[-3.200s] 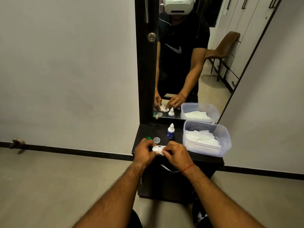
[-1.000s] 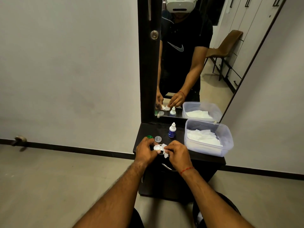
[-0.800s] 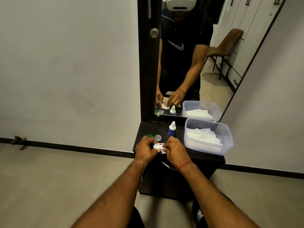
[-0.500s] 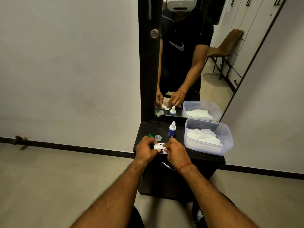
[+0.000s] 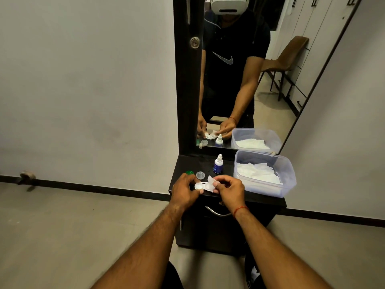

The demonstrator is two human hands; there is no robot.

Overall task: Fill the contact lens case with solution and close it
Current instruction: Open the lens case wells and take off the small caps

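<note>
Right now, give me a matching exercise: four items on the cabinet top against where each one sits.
Items:
1. solution bottle
2. contact lens case
3. green cap
4. plastic tub

Places:
A. between both hands
B. right end, tissues inside
C. upright near the mirror
D. just beyond the left hand

Pairs: 1-C, 2-A, 3-D, 4-B

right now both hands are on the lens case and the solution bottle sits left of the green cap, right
Not quite. In the head view the solution bottle stands right of the green cap, beyond the clear cap. The left hand and right hand are indeed on the lens case.
</note>
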